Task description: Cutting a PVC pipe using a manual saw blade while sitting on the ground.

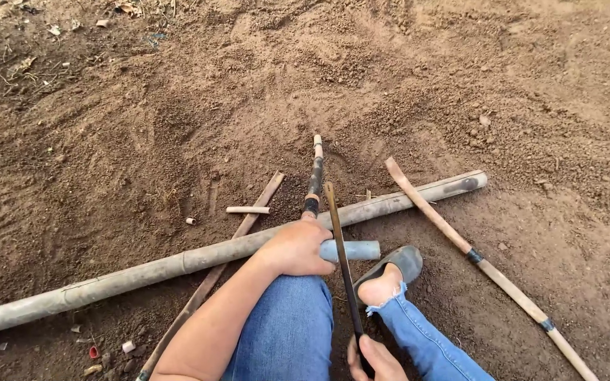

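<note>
Right hand [374,358] at bottom edge, fingers wrapped tight around the handle of a long dark blade [342,257] that runs up across the grey pipe [351,250]. Left hand [296,248] has fingers curled shut on that pipe, pinning it against the long bamboo pole [178,264] lying diagonally on the dirt [142,127]. Beyond: thin sticks [315,176], short offcut [247,209].

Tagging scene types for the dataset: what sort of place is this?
Likely an outdoor dirt yard or plot used as a work spot: bare loose soil, a long bamboo pole lying on the ground, thinner sticks scattered around.
</note>
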